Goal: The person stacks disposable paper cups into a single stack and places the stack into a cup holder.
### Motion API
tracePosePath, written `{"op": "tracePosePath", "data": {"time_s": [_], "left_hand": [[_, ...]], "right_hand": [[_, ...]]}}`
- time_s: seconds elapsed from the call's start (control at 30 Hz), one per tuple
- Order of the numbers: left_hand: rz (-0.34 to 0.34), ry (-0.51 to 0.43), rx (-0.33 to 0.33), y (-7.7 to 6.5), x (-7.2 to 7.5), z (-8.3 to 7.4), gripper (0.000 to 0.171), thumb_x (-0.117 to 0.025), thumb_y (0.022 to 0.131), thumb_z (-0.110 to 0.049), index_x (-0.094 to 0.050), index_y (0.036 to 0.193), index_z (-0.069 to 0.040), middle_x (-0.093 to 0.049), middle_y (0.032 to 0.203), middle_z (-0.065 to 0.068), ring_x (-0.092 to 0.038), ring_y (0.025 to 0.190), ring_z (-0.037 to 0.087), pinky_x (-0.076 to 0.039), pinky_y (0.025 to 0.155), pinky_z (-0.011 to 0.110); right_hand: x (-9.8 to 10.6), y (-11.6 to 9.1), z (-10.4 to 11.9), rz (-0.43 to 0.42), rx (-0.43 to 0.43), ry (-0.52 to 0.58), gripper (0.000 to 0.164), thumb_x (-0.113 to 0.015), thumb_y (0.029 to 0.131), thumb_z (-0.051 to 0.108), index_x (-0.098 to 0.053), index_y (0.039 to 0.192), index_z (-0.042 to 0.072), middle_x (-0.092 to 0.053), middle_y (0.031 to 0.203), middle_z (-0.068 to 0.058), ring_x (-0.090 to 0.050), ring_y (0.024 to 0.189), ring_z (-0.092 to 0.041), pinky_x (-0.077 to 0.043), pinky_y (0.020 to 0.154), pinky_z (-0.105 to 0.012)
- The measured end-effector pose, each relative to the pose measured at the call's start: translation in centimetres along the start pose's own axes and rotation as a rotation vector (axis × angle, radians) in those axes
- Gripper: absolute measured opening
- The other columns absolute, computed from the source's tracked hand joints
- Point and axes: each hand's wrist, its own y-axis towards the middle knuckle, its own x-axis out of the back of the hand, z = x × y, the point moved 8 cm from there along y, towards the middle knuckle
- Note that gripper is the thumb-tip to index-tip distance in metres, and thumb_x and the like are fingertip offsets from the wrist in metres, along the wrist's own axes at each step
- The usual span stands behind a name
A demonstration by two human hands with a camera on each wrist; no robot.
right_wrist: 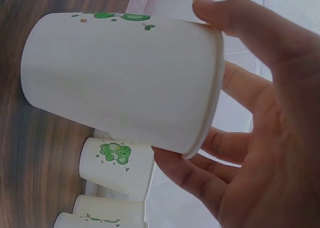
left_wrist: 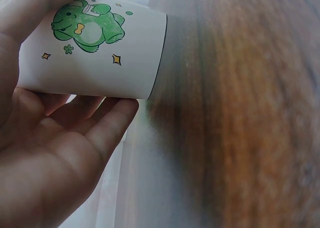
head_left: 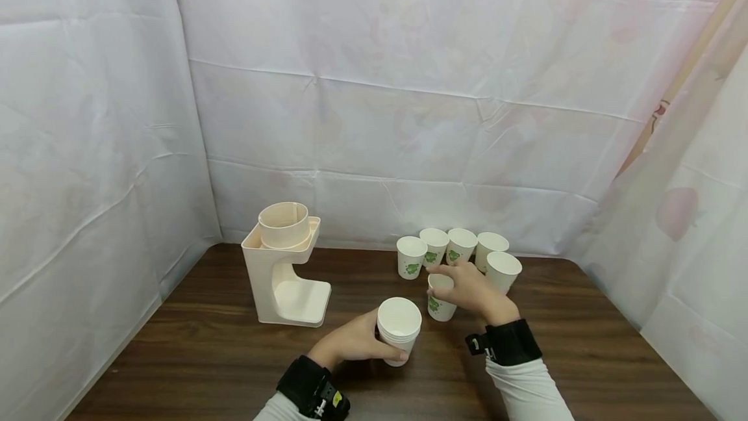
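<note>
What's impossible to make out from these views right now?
- Head: how many cups the stack holds; too small to count.
- Head: floor of the tub; near wall hides it.
- Left wrist: top of the stack; the left hand covers it.
- Right wrist: part of the lowest cup; the bottom edge cuts it off.

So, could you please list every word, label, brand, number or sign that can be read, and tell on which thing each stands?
No word, brand or number is readable.
Left wristband: yellow and white marks, too small to read.
Right wristband: likewise too small.
Cup stack in the left hand: green cartoon animal, no lettering visible.
</note>
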Motion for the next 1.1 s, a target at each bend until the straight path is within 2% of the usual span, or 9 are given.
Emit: {"op": "tracePosePath", "data": {"time_s": [0.2, 0.53, 0.73, 0.9, 1.1], "left_hand": [[0.000, 0.017, -0.005, 0.1, 0.1, 0.1, 0.078, -0.085, 0.079, -0.015, -0.043, 0.144, -0.012, -0.060, 0.125, -0.006, -0.056, 0.117, 0.012, -0.040, 0.102, 0.036], [0.002, 0.024, 0.000, 0.0, 0.0, 0.0, 0.079, -0.086, 0.079, -0.017, -0.042, 0.145, -0.012, -0.060, 0.127, -0.005, -0.056, 0.118, 0.014, -0.040, 0.102, 0.038], [0.009, 0.024, -0.021, 0.1, 0.0, -0.1, 0.079, -0.085, 0.079, -0.016, -0.042, 0.145, -0.011, -0.060, 0.127, -0.004, -0.056, 0.118, 0.014, -0.041, 0.102, 0.037], [0.004, 0.026, -0.010, 0.1, 0.1, 0.2, 0.079, -0.086, 0.078, -0.018, -0.043, 0.144, -0.012, -0.060, 0.126, -0.006, -0.056, 0.117, 0.013, -0.040, 0.102, 0.038], [-0.002, 0.017, -0.003, 0.1, 0.1, 0.2, 0.078, -0.086, 0.078, -0.019, -0.044, 0.143, -0.015, -0.061, 0.125, -0.008, -0.057, 0.117, 0.013, -0.040, 0.103, 0.039]], "right_hand": [[-0.1, 0.0, 0.6, 0.004, 0.029, 0.009, 0.041, -0.074, 0.091, 0.034, -0.070, 0.126, 0.014, -0.061, 0.120, -0.019, -0.057, 0.111, -0.034, -0.050, 0.085, -0.049], [0.1, -0.3, 1.5, 0.003, 0.083, 0.003, 0.039, -0.072, 0.092, 0.034, -0.070, 0.125, 0.012, -0.062, 0.122, -0.018, -0.058, 0.112, -0.036, -0.050, 0.085, -0.050], [0.8, -0.5, 2.0, -0.026, 0.105, -0.007, 0.038, -0.071, 0.094, 0.032, -0.068, 0.128, 0.014, -0.063, 0.119, -0.017, -0.059, 0.109, -0.035, -0.050, 0.085, -0.050], [1.7, -0.8, 2.9, -0.059, 0.124, -0.014, 0.038, -0.071, 0.094, 0.032, -0.068, 0.129, 0.015, -0.063, 0.120, -0.017, -0.059, 0.112, -0.036, -0.050, 0.086, -0.052], [3.4, -1.5, 4.7, -0.146, 0.218, -0.020, 0.037, -0.073, 0.093, 0.029, -0.069, 0.127, 0.014, -0.065, 0.119, -0.014, -0.060, 0.112, -0.034, -0.050, 0.088, -0.052]]}}
